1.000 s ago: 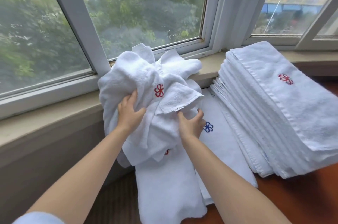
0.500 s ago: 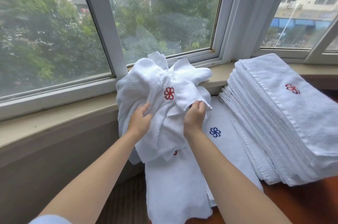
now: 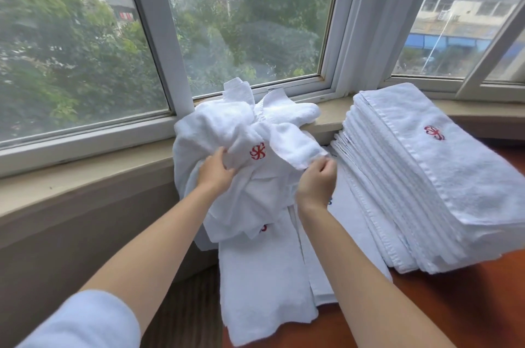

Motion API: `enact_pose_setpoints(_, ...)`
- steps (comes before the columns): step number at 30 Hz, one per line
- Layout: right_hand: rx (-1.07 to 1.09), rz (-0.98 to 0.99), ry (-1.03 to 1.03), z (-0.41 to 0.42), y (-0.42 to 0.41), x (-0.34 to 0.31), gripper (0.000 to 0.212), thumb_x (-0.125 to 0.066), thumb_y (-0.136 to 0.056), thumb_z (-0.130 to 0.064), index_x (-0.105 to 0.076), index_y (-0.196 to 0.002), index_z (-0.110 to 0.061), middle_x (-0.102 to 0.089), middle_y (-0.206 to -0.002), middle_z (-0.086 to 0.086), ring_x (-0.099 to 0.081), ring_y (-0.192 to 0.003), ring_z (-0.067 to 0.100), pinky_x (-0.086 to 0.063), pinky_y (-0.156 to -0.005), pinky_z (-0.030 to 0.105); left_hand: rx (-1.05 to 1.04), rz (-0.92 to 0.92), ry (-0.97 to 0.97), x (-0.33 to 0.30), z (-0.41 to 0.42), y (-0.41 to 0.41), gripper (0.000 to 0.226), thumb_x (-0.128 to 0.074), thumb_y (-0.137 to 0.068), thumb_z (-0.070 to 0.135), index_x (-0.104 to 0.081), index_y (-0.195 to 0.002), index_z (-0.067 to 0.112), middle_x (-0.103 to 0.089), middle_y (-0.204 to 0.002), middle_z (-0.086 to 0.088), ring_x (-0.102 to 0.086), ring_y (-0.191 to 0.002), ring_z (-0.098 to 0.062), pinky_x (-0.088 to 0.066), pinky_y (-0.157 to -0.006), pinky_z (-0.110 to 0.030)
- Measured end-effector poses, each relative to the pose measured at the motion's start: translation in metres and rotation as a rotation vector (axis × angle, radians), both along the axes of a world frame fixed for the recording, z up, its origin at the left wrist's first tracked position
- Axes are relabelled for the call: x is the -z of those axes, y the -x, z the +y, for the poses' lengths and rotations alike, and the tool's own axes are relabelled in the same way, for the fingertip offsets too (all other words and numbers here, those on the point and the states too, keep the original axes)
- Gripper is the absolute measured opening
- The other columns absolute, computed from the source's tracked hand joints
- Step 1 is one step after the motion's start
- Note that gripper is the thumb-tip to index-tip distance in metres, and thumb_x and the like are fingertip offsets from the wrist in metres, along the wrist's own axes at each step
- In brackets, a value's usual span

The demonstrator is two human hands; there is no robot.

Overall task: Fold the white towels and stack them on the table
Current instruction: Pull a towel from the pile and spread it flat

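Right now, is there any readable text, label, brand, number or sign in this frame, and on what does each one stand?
No readable words or numbers.
Crumpled towel: red embroidered emblem, a pinwheel-like motif, no letters.
Folded stack: red emblem, same kind, no letters.
Flat towels under the hands: a red and a blue mark, mostly hidden.
Signs on the buildings outside: too blurred to read.

Head view: left hand (image 3: 214,170) grips the crumpled towel heap (image 3: 241,131) leaning on the windowsill (image 3: 85,177); right hand (image 3: 316,180) pinches a towel corner (image 3: 304,158). Folded stack (image 3: 426,177) to the right on the table (image 3: 468,305), flat towels (image 3: 264,276) below the heap
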State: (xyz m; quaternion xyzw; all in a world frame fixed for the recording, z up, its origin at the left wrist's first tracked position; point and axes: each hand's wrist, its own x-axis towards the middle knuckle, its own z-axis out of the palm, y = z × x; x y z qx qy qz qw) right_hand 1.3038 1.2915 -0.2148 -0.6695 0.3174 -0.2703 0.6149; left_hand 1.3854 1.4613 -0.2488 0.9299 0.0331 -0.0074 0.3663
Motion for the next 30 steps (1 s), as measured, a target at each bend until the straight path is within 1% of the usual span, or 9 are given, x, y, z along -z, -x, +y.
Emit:
enact_pose_setpoints(3, -0.274, 0.490, 0.061, -0.004, 0.004, 0.032, 0.024, -0.051, -0.092, -0.013, -0.053, -0.116, -0.011, -0.042, -0.132, 0.012, -0.053, -0.108, 0.032, -0.044, -0.085, 0.035, -0.040, -0.006, -0.149, -0.007, 0.005, -0.005, 0.015, -0.057, -0.094, 0.030, -0.063, -0.105, 0.021, -0.054, -0.120, -0.010, -0.043, -0.121, -0.033, -0.041, -0.101, -0.046)
enact_pose_setpoints(7, -0.217, 0.165, 0.323, 0.008, 0.012, 0.041, 0.044, -0.057, -0.085, -0.007, -0.051, -0.128, -0.014, -0.036, -0.140, 0.005, -0.043, -0.123, 0.022, -0.037, -0.094, 0.029, 0.004, -0.214, -0.035, -0.014, 0.003, 0.004, 0.015, -0.051, -0.098, 0.023, -0.057, -0.108, 0.013, -0.042, -0.133, -0.010, -0.033, -0.127, -0.032, -0.029, -0.107, -0.042)
enact_pose_setpoints(10, -0.538, 0.190, 0.204, 0.019, 0.004, 0.040, 0.041, -0.056, -0.087, -0.015, -0.053, -0.127, -0.019, -0.043, -0.133, -0.004, -0.047, -0.119, 0.016, -0.040, -0.096, 0.029, -0.039, -0.394, 0.412, -0.036, 0.003, 0.025, 0.004, -0.046, -0.100, 0.012, -0.042, -0.099, 0.011, -0.048, -0.077, 0.002, -0.046, -0.070, -0.014, -0.037, -0.067, -0.024)
enact_pose_setpoints(14, -0.748, 0.255, 0.110, 0.031, 0.000, 0.035, 0.029, -0.058, -0.084, -0.014, -0.061, -0.112, -0.017, -0.058, -0.120, 0.010, -0.055, -0.112, 0.031, -0.048, -0.095, 0.050, 0.129, -0.219, 0.523, -0.066, 0.025, 0.063, 0.017, -0.050, -0.096, 0.009, -0.044, -0.085, 0.020, -0.038, -0.061, 0.003, -0.035, -0.049, -0.004, -0.029, -0.049, -0.019)
enact_pose_setpoints(19, -0.899, 0.249, 0.172, 0.052, 0.026, 0.037, 0.050, -0.073, -0.075, -0.024, -0.052, -0.114, -0.046, -0.040, -0.142, 0.010, -0.037, -0.134, 0.027, -0.042, -0.105, 0.043, 0.414, 0.441, 0.523, -0.091, 0.063, 0.097, 0.009, -0.062, -0.090, 0.015, -0.056, -0.084, 0.017, -0.057, -0.076, 0.000, -0.052, -0.066, -0.012, -0.041, -0.062, -0.026)
enact_pose_setpoints(21, -1.061, 0.258, 0.006, 0.062, 0.040, 0.036, 0.059, -0.080, -0.070, -0.002, -0.058, -0.117, -0.029, -0.056, -0.129, 0.010, -0.050, -0.123, 0.025, -0.052, -0.090, 0.025, 0.337, 0.367, 0.623, -0.094, 0.064, 0.102, 0.012, -0.058, -0.095, 0.012, -0.055, -0.084, 0.017, -0.056, -0.077, 0.001, -0.052, -0.067, -0.010, -0.042, -0.063, -0.025)
enact_pose_setpoints(23, -1.223, 0.327, -0.112, 0.068, 0.053, 0.032, 0.045, -0.079, -0.065, 0.007, -0.069, -0.104, -0.014, -0.070, -0.108, 0.008, -0.063, -0.106, 0.022, -0.054, -0.089, 0.028, 0.227, 0.189, 0.670, -0.096, 0.062, 0.105, 0.014, -0.057, -0.096, 0.013, -0.054, -0.083, 0.016, -0.055, -0.078, 0.000, -0.049, -0.070, -0.011, -0.041, -0.064, -0.024)
enact_pose_setpoints(28, -1.097, 0.147, -0.541, 0.068, 0.070, 0.010, 0.025, -0.062, -0.089, -0.014, -0.068, -0.113, -0.011, -0.069, -0.116, 0.012, -0.066, -0.107, 0.022, -0.052, -0.093, 0.035, 0.089, -0.048, 0.677, -0.084, 0.067, 0.115, 0.010, -0.061, -0.094, 0.024, -0.061, -0.094, 0.014, -0.063, -0.092, -0.005, -0.056, -0.087, -0.020, -0.044, -0.071, -0.027)
enact_pose_setpoints(30, -1.028, 0.036, -0.676, 0.066, 0.073, -0.003, 0.035, -0.055, -0.093, -0.025, -0.065, -0.120, -0.005, -0.065, -0.121, 0.016, -0.062, -0.113, 0.024, -0.048, -0.100, 0.037, 0.224, 0.114, 0.678, -0.070, 0.075, 0.122, 0.043, -0.060, -0.091, 0.049, -0.057, -0.121, 0.018, -0.063, -0.120, -0.004, -0.059, -0.111, -0.022, -0.047, -0.088, -0.035)
